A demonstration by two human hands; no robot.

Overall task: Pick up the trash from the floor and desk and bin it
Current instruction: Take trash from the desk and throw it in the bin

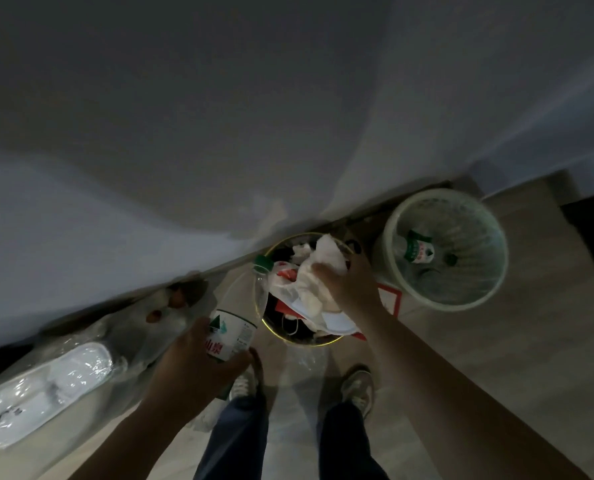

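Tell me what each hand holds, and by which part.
Left hand grips the clear plastic green-capped bottle round its labelled lower body. Right hand clutches the crumpled white paper wad by its near edge.

Pale wood-look floor (479,341) carries two bins: a gold-rimmed bin (309,344) at centre and a pale lined bin (441,304) at upper right, with a red-edged sheet (391,299) between them. At lower left lie what look like plastic-wrapped white slippers (46,386).

2 bins are standing: gold-rimmed bin (302,344), pale bin (437,304). 2 bottles are showing: held bottle (235,329), binned bottle (418,251). 2 hands are gripping: left hand (191,362), right hand (349,285).
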